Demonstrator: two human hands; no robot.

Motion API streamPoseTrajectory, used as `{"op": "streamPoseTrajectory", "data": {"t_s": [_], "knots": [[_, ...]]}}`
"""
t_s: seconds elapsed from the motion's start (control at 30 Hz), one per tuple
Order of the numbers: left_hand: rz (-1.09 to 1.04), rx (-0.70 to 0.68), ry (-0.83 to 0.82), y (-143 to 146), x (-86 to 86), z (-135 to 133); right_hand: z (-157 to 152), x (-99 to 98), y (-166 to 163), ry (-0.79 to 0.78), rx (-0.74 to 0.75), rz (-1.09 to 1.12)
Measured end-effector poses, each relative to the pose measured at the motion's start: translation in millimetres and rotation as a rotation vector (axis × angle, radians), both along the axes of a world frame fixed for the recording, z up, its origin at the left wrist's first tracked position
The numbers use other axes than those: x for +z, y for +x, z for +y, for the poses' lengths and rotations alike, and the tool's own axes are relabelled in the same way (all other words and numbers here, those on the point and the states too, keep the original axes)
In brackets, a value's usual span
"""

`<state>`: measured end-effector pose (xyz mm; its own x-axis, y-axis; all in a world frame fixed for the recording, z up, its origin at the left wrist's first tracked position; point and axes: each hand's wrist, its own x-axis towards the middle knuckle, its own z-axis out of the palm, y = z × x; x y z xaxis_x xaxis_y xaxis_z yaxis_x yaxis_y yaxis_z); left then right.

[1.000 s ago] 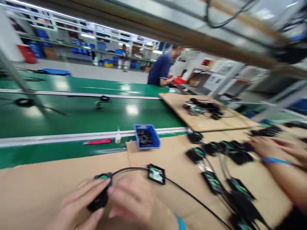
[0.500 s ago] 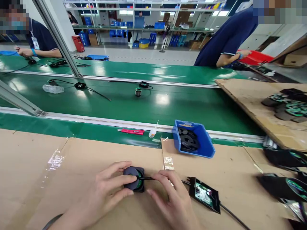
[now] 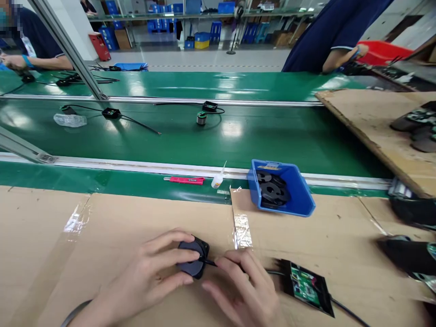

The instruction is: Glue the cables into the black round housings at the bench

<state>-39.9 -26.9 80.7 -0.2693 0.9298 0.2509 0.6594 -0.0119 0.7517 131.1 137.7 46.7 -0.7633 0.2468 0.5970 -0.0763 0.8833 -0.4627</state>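
Observation:
A dark round disc [image 3: 193, 269] sits on a square black base [image 3: 205, 248] on the cardboard. My left hand [image 3: 153, 263] is closed around the disc, thumb and fingers at its edge, with the index fingertip pressing on top where a black cable [image 3: 210, 262] comes out. My right hand [image 3: 248, 281] pinches that cable just right of the base. The cable runs on beneath my right hand to an open black case [image 3: 306, 287] with a green circuit board inside. Part of the disc is hidden by my left fingers.
A blue bin [image 3: 299, 195] of black plastic parts stands ahead. Left of it lie a small white bottle [image 3: 217, 181] and a red cutter [image 3: 186, 180]. Beyond is a green conveyor belt [image 3: 163, 150] with wired parts. Dark parts [image 3: 405, 256] lie right. Two people work across the belt.
The view has tilted down a little. The disc and base have turned slightly clockwise, and the green edge seen under the disc is now hidden. Both hands keep their holds.

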Motion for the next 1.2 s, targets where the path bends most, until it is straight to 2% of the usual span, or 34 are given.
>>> {"op": "streamPoseTrajectory", "data": {"t_s": [0.1, 0.23, 0.4, 0.57, 0.67, 1.2], "knots": [[-0.223, 0.056, -0.077, -0.2, -0.8, 0.0, -6.5, 0.4, -4.6, 0.003, -0.061, -0.04], [-0.285, 0.102, -0.119, 0.7, 1.6, -2.4, -12.1, -0.1, -8.2, 0.01, -0.102, -0.019], [-0.176, 0.079, -0.131, 1.1, 7.1, -7.3, -8.4, -0.7, -6.4, 0.016, -0.038, 0.003], [0.148, -0.009, 0.037, 4.2, 13.9, -4.2, -4.3, -2.8, -6.2, 0.012, -0.001, 0.03], [0.25, -0.038, 0.081, 6.2, 16.2, 0.5, -4.3, -3.3, -6.2, 0.011, 0.009, 0.046], [0.272, -0.079, 0.086, 6.6, 8.0, 5.4, -4.8, -2.5, -4.8, -0.013, 0.016, 0.067]]}}
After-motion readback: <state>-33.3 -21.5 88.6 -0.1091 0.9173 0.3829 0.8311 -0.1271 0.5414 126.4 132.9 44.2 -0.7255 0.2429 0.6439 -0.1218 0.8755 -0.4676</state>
